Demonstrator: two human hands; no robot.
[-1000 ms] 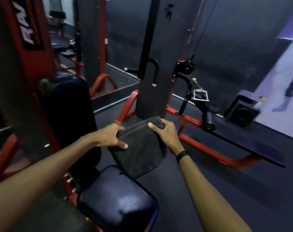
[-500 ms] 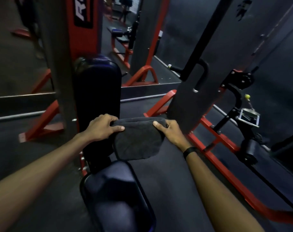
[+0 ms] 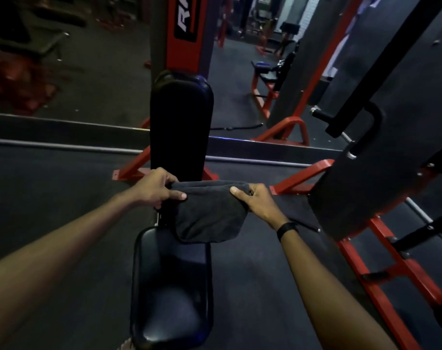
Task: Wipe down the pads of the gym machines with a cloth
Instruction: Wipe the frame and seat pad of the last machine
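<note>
A folded dark grey cloth (image 3: 210, 213) hangs between both hands in the centre of the view. My left hand (image 3: 155, 188) grips its left top corner, thumb over the front. My right hand (image 3: 256, 202) grips its right top corner; a black band sits on that wrist. Just behind the cloth rises the machine's upright black back pad (image 3: 181, 122). The black seat pad (image 3: 172, 294) lies directly below, and the cloth's lower edge overlaps its far end.
The machine's red frame (image 3: 133, 168) spreads on the dark floor behind the back pad. A tall dark weight-stack cover (image 3: 381, 152) with red base rails (image 3: 396, 269) stands close on the right. A mirror wall behind reflects other red machines.
The view has swung left, so the back pad and seat pad now sit centred in front of me. Both hands keep their grip on the cloth, now held over the far end of the seat.
</note>
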